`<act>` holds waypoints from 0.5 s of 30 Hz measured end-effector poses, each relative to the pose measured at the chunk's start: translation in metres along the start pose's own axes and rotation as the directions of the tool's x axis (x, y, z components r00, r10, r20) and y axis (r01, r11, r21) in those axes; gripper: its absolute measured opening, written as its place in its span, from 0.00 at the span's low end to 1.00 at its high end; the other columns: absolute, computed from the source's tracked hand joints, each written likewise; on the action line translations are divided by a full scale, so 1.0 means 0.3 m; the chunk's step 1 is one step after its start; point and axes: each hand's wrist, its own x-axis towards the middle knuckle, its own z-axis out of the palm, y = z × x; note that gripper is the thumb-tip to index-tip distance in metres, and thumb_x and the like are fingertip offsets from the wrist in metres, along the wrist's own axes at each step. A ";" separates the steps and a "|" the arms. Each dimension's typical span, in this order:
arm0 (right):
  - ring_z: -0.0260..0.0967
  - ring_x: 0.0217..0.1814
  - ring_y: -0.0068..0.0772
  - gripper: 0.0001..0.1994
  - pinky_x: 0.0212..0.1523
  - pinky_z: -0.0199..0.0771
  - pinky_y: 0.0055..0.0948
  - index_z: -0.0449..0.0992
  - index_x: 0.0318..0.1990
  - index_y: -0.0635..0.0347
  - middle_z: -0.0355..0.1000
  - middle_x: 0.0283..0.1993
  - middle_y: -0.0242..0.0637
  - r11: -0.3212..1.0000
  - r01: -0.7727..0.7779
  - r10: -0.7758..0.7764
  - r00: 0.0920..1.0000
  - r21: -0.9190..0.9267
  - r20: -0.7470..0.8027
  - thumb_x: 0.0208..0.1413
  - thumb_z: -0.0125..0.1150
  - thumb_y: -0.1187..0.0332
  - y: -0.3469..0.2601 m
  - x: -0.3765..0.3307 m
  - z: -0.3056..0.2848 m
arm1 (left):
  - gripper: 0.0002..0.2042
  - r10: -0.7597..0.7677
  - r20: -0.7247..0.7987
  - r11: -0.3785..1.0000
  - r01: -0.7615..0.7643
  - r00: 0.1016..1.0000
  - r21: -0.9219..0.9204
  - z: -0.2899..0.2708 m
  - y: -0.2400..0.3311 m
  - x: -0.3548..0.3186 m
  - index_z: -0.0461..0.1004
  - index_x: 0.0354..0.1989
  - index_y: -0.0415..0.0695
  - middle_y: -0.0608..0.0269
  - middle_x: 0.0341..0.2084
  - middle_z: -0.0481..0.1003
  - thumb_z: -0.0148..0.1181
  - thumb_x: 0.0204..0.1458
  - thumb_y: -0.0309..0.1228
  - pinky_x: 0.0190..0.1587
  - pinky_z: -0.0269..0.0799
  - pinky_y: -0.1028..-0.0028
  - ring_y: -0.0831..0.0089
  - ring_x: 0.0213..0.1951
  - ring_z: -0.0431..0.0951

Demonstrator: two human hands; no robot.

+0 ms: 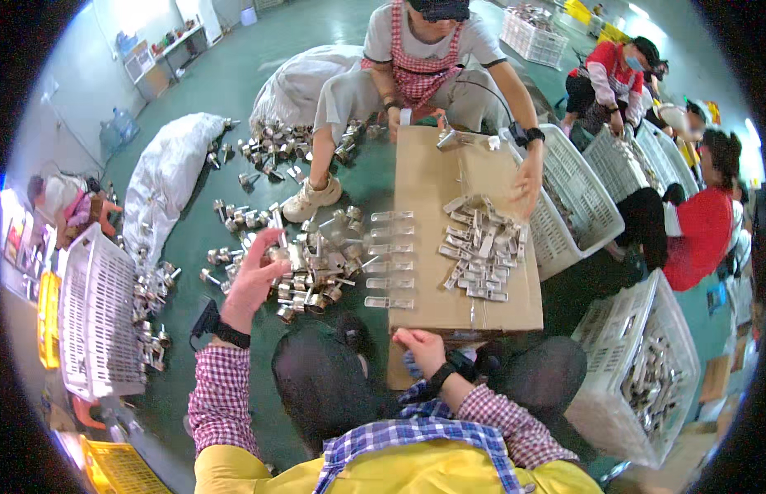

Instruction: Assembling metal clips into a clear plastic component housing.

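My left hand (255, 276) reaches over a loose pile of metal pieces with round caps and stems (317, 263) on the floor. Its thumb and fingers are apart, with nothing seen between them. My right hand (422, 351) is at the near edge of a cardboard box (424, 181), fingers curled together; whatever they may hold is hidden. Several clear strip-like pieces (390, 267) lie in a row, jutting over the box's left edge. Farther right on the cardboard is a heap of small flat clear-and-metal pieces (484, 247).
A co-worker (432, 66) sits across the box, one hand (527, 183) by its right side. White crates (103, 321) stand at left and right (601, 362), the right one holding metal pieces. White sacks (173, 165) lie at the far left. More people work at right.
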 end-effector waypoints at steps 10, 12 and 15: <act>0.73 0.29 0.23 0.19 0.34 0.70 0.25 0.82 0.31 0.55 0.77 0.27 0.35 0.973 0.188 -0.192 0.981 -0.131 -0.015 0.52 0.57 0.49 0.043 0.053 0.019 | 0.33 0.012 0.552 0.891 -0.259 0.834 0.372 0.351 0.027 0.020 0.67 0.51 0.42 0.58 0.49 0.66 0.73 0.33 0.31 0.54 0.66 0.70 0.68 0.52 0.68; 0.73 0.28 0.24 0.19 0.34 0.70 0.26 0.82 0.30 0.55 0.77 0.26 0.35 0.981 0.184 -0.187 0.981 -0.065 -0.043 0.52 0.57 0.49 0.057 0.054 0.032 | 0.32 0.077 0.638 0.660 -0.519 0.766 0.543 0.416 0.005 0.013 0.68 0.53 0.45 0.56 0.46 0.67 0.70 0.33 0.33 0.56 0.63 0.70 0.63 0.52 0.67; 0.72 0.27 0.25 0.19 0.32 0.70 0.27 0.82 0.30 0.54 0.76 0.24 0.35 0.987 0.154 -0.157 0.986 -0.055 -0.053 0.52 0.57 0.48 0.031 0.033 0.046 | 0.31 0.064 0.620 0.606 -0.524 0.782 0.599 0.459 -0.047 0.012 0.70 0.51 0.45 0.55 0.46 0.66 0.70 0.32 0.33 0.52 0.65 0.69 0.60 0.50 0.68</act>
